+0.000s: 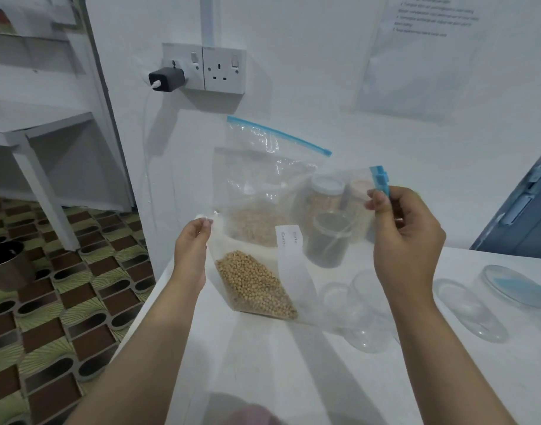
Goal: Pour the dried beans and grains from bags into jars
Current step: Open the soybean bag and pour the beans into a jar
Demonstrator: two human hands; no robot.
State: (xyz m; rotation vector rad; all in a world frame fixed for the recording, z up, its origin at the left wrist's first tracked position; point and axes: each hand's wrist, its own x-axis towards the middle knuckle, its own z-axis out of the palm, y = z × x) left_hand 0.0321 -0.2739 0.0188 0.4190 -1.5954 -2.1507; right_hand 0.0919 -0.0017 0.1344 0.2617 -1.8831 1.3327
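White counter (pixel 263 363) edge leftward; both hands (pixel 191 250) pinching soybean bag (pixel 257 283).

There is a single view, taken from the person's head, looking forward and steeply down over both forearms; the hands, left (pixel 191 243) and right (pixel 404 231), sit near the middle of the frame, close to the lens; the white counter (pixel 263 363) fills the lower right, running back to a white wall (pixel 309 72) that faces the camera; the patterned floor (pixel 48 317) falls away at lower left; straight edges bow toward the borders, as a wide lens gives; no second view shares the scene.
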